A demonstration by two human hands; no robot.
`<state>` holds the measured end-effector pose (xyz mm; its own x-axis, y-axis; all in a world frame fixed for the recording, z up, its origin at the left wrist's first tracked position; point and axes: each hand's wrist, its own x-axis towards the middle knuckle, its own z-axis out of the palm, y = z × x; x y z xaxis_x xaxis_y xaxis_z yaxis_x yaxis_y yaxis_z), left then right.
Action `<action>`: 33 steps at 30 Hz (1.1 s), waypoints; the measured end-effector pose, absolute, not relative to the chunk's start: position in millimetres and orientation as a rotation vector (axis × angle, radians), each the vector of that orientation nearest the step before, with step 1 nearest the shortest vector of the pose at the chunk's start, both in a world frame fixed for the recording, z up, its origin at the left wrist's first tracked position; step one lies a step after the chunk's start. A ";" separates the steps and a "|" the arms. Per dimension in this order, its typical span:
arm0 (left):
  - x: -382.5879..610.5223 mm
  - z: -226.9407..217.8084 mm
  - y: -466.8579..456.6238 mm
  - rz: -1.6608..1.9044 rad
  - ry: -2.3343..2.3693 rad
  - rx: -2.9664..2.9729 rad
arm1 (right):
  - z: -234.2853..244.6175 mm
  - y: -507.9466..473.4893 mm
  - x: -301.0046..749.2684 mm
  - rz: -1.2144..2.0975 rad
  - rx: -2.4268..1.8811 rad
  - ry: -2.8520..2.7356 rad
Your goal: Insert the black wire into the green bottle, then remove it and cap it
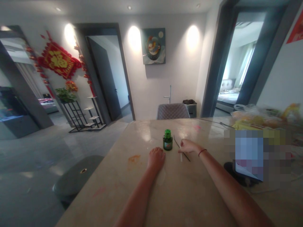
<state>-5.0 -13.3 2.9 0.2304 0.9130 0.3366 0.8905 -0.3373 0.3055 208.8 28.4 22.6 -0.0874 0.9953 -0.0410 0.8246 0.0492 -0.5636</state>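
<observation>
A small dark-green bottle (pixel 168 145) with a bright green cap stands upright on the table. My left hand (pixel 156 158) rests palm down on the tabletop just left of it, holding nothing, its fingers laid out and slightly bent. To the bottle's right, my right hand (pixel 188 146) has its fingers pinched together, with a short whitish stick (pixel 181 157) pointing down from them. A thin dark stick (pixel 187 157) slants past the same fingers; whether they touch it I cannot tell. A red cord is around my right wrist.
The marbled table (pixel 127 192) bears an orange stain at left. A tablet-like screen (pixel 249 157), partly pixelated, stands at right before plastic bags (pixel 251 115). A cable (pixel 213 121) runs along the far edge. A quilted chair (pixel 173 111) and a grey stool (pixel 75 176) flank the table.
</observation>
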 end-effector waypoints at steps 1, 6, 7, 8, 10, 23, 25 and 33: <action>-5.1 3.1 -13.3 0.725 1.777 2.421 | 21.7 27.6 209.7 0.718 -1.860 -2.015; -5.3 2.3 -14.2 0.738 1.739 2.422 | 5.1 32.3 200.0 0.491 -1.854 -1.957; -5.0 2.0 -14.2 0.757 1.721 2.423 | 1.4 34.5 198.0 0.435 -1.845 -1.915; -4.5 1.7 -14.0 0.793 1.702 2.417 | -1.5 36.7 196.6 0.385 -1.825 -1.872; -3.6 2.3 -12.4 0.922 1.678 2.340 | -3.7 40.4 195.9 0.328 -1.741 -1.761; -24.6 24.2 -9.8 0.705 0.690 0.905 | 3.1 10.4 239.9 2.164 -0.848 -1.175; -22.4 22.3 -10.0 0.667 0.712 0.912 | 0.3 10.6 238.9 2.171 -0.874 -1.136; -1.5 -4.3 4.0 1.489 1.160 1.271 | 21.0 24.5 226.3 1.233 -1.137 -1.260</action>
